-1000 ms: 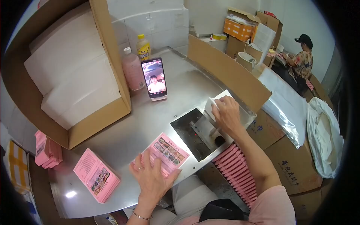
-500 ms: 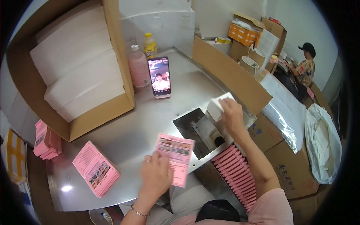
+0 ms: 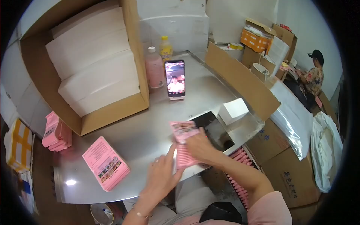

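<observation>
A pink printed packet lies before me at the table's front edge, next to a rectangular opening; its lower part looks ribbed and is partly blurred. My right hand is closed on its right side, fingertips hidden. At its left edge my left hand rests with thumb and forefinger spread, touching it. Past the opening stands a white block, apart from both hands. To the left lies a stack of pink printed packets.
A large carton of white blocks stands at the left, beside another pink stack. A phone on a stand and two bottles are behind. Right: a cardboard flap, pink packets in a row, and a seated person.
My right hand has let go of the white block, now standing past the opening, and moved left onto the pink packet. My left hand has shifted to its left edge. The whole view has shifted slightly.
</observation>
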